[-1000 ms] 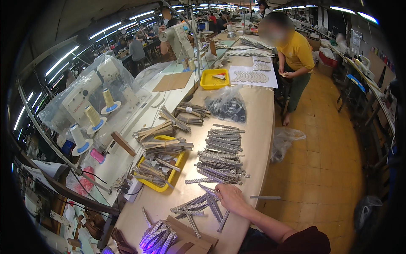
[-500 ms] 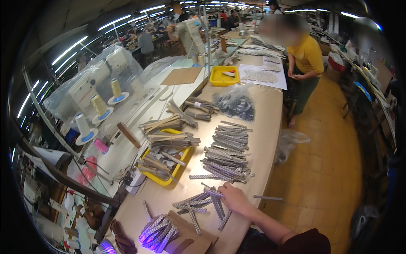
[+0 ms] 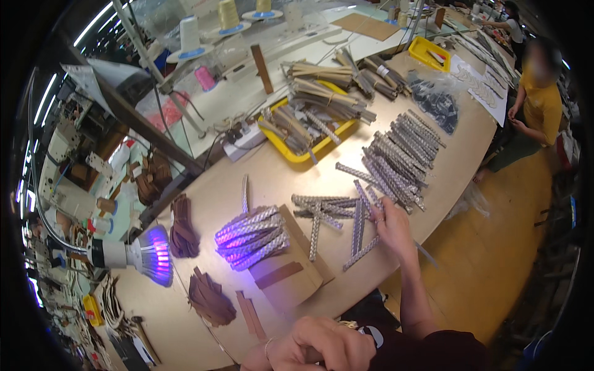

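On the table, my right hand [image 3: 394, 230] pinches the end of a grey-and-white braided strap [image 3: 375, 199] between thumb and fingers. Several similar loose straps [image 3: 314, 234] lie crossed to its left. Just beyond is a dense row of braided straps [image 3: 405, 154]. Close to my body at the lower edge, my left hand [image 3: 331, 343] is curled closed; whatever its fingers hold is hidden. A stack of looped braided straps [image 3: 252, 238], lit purple, rests by a brown cardboard piece [image 3: 291, 287].
A purple-glowing lamp [image 3: 151, 255] stands at the left, near bundles of brown strips [image 3: 210, 298]. Behind is a yellow tray [image 3: 303, 154] with strip bundles. A plastic bag of dark pieces [image 3: 435, 102] lies farther right. One person in yellow [image 3: 541, 108] stands beyond the table.
The view has swung left and down, bringing the lamp and brown strips into sight. My left hand has come into view at the lower edge. My right hand stays at the loose straps.
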Action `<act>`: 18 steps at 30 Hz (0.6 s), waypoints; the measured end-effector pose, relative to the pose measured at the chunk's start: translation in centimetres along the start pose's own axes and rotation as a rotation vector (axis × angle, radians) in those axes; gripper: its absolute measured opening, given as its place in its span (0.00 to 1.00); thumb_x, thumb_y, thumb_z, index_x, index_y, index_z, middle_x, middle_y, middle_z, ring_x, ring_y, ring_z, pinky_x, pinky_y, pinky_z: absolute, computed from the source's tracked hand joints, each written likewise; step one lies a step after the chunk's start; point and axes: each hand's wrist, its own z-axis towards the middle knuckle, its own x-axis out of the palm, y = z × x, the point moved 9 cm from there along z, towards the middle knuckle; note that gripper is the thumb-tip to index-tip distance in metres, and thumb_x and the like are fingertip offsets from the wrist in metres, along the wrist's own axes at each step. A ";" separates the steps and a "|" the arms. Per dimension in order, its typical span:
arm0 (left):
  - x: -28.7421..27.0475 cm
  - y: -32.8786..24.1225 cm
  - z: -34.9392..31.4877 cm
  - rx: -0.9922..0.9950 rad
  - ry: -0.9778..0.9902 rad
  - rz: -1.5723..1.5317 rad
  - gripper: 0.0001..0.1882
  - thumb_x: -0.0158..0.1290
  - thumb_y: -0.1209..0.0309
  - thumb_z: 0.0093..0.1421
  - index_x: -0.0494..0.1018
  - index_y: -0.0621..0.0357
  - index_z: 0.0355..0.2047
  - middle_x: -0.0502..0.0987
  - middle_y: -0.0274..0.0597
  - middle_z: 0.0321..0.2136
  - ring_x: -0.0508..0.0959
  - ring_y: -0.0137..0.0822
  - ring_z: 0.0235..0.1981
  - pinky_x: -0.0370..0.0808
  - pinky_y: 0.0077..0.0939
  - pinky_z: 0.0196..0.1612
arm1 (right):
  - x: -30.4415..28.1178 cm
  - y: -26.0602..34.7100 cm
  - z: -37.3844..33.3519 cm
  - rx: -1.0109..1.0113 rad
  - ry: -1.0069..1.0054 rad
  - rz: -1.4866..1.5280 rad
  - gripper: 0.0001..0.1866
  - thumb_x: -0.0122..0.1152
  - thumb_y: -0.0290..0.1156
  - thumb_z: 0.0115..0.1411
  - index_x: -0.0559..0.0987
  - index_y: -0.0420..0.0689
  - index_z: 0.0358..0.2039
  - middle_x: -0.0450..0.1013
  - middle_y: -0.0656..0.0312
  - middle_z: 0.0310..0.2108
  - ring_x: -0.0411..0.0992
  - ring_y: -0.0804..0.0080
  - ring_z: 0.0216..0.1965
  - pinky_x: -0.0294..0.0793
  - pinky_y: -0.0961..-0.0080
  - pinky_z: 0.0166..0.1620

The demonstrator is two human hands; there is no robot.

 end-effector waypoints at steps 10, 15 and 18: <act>1.9 1.7 1.1 -0.001 0.381 0.108 0.07 0.50 0.76 0.62 0.75 0.67 0.36 0.78 0.46 0.31 0.78 0.37 0.28 0.73 0.28 0.33 | 1.7 -1.7 -0.1 0.074 0.302 0.287 0.13 0.47 0.36 0.71 0.72 0.38 0.37 0.71 0.62 0.24 0.67 0.76 0.24 0.68 0.76 0.30; -2.8 4.2 1.7 -0.268 0.160 0.651 0.11 0.47 0.71 0.66 0.74 0.64 0.45 0.77 0.46 0.40 0.77 0.44 0.40 0.71 0.37 0.46 | 2.2 -3.0 -0.3 0.215 0.366 0.827 0.16 0.47 0.44 0.72 0.70 0.45 0.35 0.69 0.69 0.26 0.55 0.87 0.20 0.55 0.86 0.24; -8.1 6.8 2.0 -0.388 0.059 1.380 0.19 0.50 0.71 0.65 0.67 0.63 0.55 0.70 0.55 0.53 0.75 0.51 0.51 0.70 0.40 0.54 | 1.9 -3.5 -0.5 0.294 0.340 0.941 0.18 0.45 0.49 0.72 0.69 0.47 0.35 0.67 0.70 0.26 0.52 0.88 0.19 0.52 0.88 0.23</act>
